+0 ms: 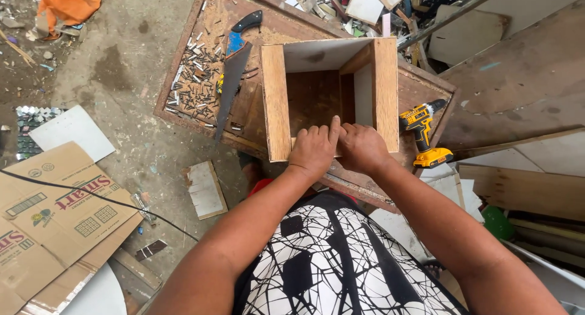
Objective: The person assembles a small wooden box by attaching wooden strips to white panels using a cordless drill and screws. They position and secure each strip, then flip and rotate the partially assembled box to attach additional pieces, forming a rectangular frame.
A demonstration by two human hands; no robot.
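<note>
While both hands press its near edge, the wooden box (329, 95) (open-topped) holds nothing.

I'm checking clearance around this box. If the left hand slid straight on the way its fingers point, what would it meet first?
The left hand points away from the person into the open wooden box. It would likely meet the box's dark inner bottom panel first, then its white far wall; depth is hard to judge.

Open-topped plywood box (329, 95), white inner panels, upright on workbench; near edge apparently unfinished.
</note>
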